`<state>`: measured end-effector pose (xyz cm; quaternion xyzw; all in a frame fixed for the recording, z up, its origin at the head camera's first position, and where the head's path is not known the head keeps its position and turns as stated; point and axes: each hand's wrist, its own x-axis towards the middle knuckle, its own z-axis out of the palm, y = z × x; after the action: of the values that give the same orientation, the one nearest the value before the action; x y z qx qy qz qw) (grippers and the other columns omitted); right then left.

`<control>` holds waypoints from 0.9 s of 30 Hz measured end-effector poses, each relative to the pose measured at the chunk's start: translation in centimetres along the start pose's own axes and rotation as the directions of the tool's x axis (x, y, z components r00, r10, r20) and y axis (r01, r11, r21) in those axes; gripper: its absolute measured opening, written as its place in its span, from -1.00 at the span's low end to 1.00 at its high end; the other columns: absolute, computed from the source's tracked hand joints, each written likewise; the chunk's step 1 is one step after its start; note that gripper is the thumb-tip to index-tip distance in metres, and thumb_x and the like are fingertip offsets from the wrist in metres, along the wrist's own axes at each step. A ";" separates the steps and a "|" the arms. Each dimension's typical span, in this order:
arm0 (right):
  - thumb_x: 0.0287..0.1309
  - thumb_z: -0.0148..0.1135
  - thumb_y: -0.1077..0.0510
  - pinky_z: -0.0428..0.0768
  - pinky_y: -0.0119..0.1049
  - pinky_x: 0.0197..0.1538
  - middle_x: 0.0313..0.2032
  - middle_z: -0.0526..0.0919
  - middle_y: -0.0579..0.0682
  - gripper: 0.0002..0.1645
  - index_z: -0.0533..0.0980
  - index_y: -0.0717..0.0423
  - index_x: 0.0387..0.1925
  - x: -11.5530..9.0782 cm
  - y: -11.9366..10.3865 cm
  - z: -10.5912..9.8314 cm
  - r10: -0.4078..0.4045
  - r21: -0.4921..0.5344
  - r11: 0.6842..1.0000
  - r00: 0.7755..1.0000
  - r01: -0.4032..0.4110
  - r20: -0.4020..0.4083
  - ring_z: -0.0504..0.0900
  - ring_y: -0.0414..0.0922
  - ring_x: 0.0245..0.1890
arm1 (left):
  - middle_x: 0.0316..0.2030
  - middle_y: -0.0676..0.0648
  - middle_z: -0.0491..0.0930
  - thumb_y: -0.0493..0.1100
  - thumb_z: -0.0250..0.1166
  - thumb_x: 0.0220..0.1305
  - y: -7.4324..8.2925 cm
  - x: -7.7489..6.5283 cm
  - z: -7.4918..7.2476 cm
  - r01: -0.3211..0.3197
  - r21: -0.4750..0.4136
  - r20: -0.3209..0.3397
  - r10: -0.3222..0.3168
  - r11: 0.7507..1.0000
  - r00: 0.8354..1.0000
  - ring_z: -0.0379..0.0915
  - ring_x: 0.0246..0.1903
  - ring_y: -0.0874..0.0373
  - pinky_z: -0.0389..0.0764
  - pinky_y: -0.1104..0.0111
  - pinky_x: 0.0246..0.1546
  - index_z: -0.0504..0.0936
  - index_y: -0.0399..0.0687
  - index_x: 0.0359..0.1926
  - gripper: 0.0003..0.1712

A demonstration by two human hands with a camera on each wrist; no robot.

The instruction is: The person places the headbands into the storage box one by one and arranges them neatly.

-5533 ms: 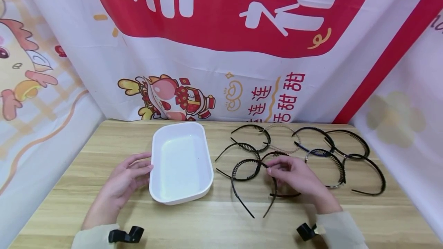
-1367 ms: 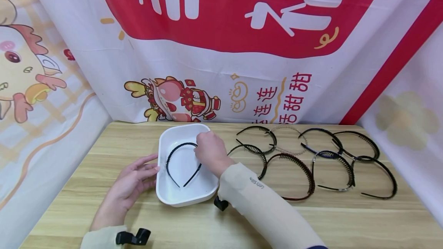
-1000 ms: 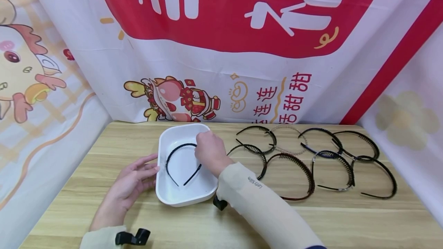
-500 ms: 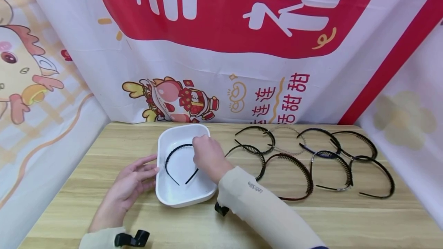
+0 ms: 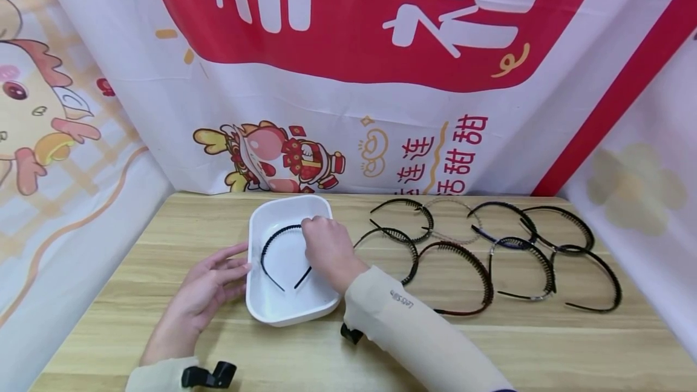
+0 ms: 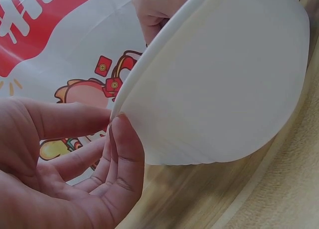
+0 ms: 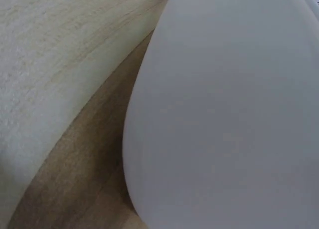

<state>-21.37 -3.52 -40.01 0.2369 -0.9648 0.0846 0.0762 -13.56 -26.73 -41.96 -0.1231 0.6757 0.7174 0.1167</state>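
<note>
A white plastic tray (image 5: 256,313) stands on the wooden table. At its left side my left hand (image 5: 209,286) pinches the rim between thumb and fingers; the left wrist view shows the fingertips (image 6: 127,134) right at the edge. Inside the tray is a black toothed headband (image 5: 265,253), its arch toward the back and its two ends toward the front. My right hand (image 5: 332,250) reaches over the tray's right rim and grips the headband's right side. The hand hides that stretch of it and its own fingertips. The right wrist view shows only the tray's outer wall (image 7: 219,114) and the table.
Several headbands lie on the table right of the tray, some overlapping: a dark red one (image 5: 486,283), a beaded pale one (image 5: 454,201), a silver-and-black one (image 5: 549,265) and other dark ones. A printed cloth (image 5: 337,101) hangs behind the table's back edge.
Several seconds ago my right hand held the headband at the table pile; now both are in the tray. Over the last second the hand and headband have shifted slightly. My left hand stays at the rim.
</note>
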 end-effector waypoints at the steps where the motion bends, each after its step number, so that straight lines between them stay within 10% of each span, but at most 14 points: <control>1: 0.30 0.39 0.29 0.77 -0.23 -0.27 -0.26 0.79 0.02 -0.85 0.72 0.09 -0.11 0.0 0.0 0.0 -0.001 -0.006 1.000 1.000 0.001 -0.006 0.77 -0.10 -0.29 | -0.14 0.11 0.72 -0.33 0.35 0.44 0.0 0.0 0.0 0.001 0.002 -0.001 -0.001 1.000 1.000 0.72 -0.13 0.24 0.78 0.35 -0.05 0.36 -0.08 0.58 -0.26; 10: 0.39 0.34 0.22 0.73 -0.26 -0.30 -0.30 0.78 -0.06 -0.88 0.74 0.04 -0.12 0.0 -0.3 0.0 0.003 -0.022 1.000 1.000 -0.003 -0.004 0.71 -0.15 -0.27 | -0.13 0.12 0.72 -0.30 0.37 0.44 0.3 -0.1 0.2 0.007 0.018 -0.009 -0.007 1.000 1.000 0.71 -0.12 0.24 0.77 0.35 -0.03 0.33 -0.07 0.60 -0.23; 15: 0.43 0.37 0.15 0.71 -0.35 -0.30 -0.31 0.82 -0.11 -0.90 0.77 0.00 -0.15 -0.2 -0.1 -0.6 0.064 0.192 0.980 0.998 -0.060 -0.014 0.70 -0.21 -0.32 | -0.11 0.12 0.72 -0.28 0.37 0.44 0.4 -0.2 0.3 0.009 0.026 -0.010 -0.008 1.000 1.000 0.71 -0.12 0.24 0.77 0.35 -0.02 0.30 -0.09 0.61 -0.20; 21: 0.38 0.47 0.06 0.68 -0.48 -0.23 -0.28 0.82 -0.14 -0.89 0.77 -0.02 -0.14 -1.1 0.9 -1.4 0.162 0.599 0.781 0.984 -0.174 0.074 0.68 -0.30 -0.31 | -0.13 0.12 0.73 -0.29 0.38 0.43 0.3 -0.2 0.2 0.014 0.023 -0.013 -0.013 1.000 1.000 0.72 -0.13 0.24 0.77 0.34 -0.03 0.31 -0.08 0.60 -0.20; 27: 0.33 0.52 0.03 0.74 -0.37 -0.27 -0.31 0.79 -0.15 -0.91 0.77 -0.08 -0.21 -2.8 2.6 -1.8 0.212 0.778 0.597 0.974 -0.197 0.084 0.70 -0.23 -0.32 | -0.15 0.13 0.74 -0.31 0.36 0.44 0.1 -0.2 0.2 0.008 0.014 -0.007 -0.008 1.000 1.000 0.72 -0.12 0.23 0.77 0.34 -0.02 0.34 -0.08 0.57 -0.26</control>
<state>-19.92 0.37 -39.11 0.1336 -0.8518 0.5053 -0.0359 -13.43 -26.55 -41.77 -0.1276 0.6806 0.7117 0.1180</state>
